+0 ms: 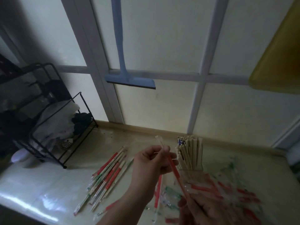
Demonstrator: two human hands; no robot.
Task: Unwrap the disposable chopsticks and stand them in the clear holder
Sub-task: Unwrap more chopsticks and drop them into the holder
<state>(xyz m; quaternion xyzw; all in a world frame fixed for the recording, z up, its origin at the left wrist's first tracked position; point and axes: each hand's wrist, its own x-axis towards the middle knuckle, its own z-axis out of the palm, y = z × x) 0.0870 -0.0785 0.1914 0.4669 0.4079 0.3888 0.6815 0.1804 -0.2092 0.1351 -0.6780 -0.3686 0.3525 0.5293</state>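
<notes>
Both hands grip one wrapped chopstick pair (174, 168): left hand (151, 161) pinches its clear top end, right hand (199, 208) holds the bottom, near the clear holder (190, 158).

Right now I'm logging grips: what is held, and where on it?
One wrapped chopstick pair: left hand pinches its upper clear end, right hand grips its lower end.

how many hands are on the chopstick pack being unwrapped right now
2. The left hand pinches the wrapped chopsticks near the clear top end, level with the clear holder. The right hand grips the lower red end at the bottom of the view.
</notes>
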